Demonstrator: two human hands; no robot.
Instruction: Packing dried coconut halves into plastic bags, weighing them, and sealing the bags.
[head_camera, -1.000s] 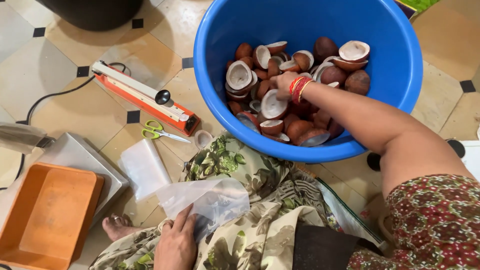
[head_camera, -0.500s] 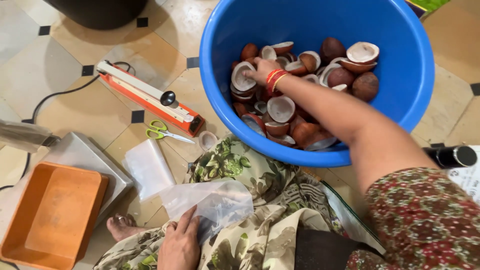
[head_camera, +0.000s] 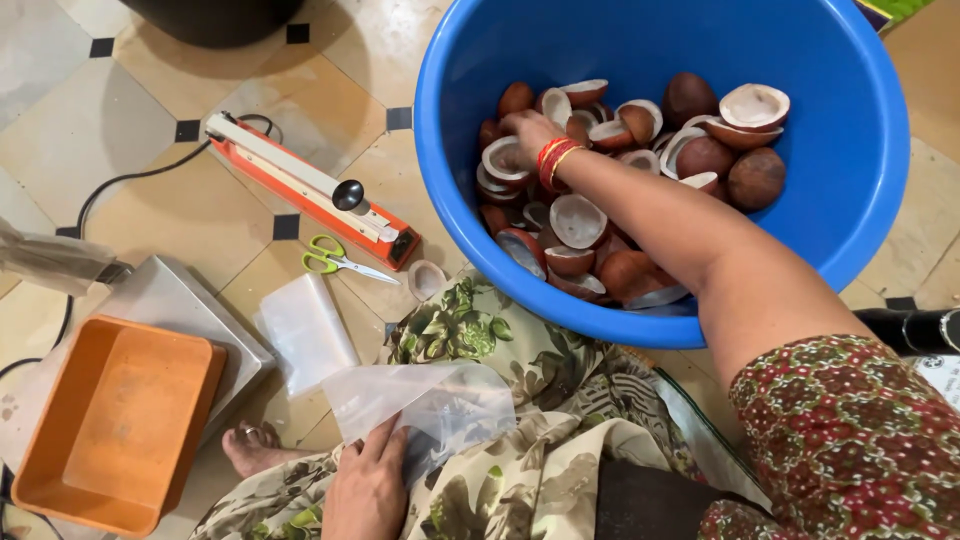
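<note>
Right hand (head_camera: 528, 130) is down in the blue tub (head_camera: 860, 200), fingers curled onto the coconut halves (head_camera: 578, 220) near the far left of the pile; can't tell if it has actually gripped one. Those shells look hard, rounded and fairly light, so I'd grab one by the rim or cup it from the brown side. Left hand (head_camera: 368, 490) lies flat on my lap, pinning a clear bag (head_camera: 420, 400), which is thin, floppy and slippery. Sealer (head_camera: 310, 190) and scissors (head_camera: 335, 258) sit on the floor.

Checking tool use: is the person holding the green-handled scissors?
No; the scissors lie on the floor tiles, apart from both hands.
</note>
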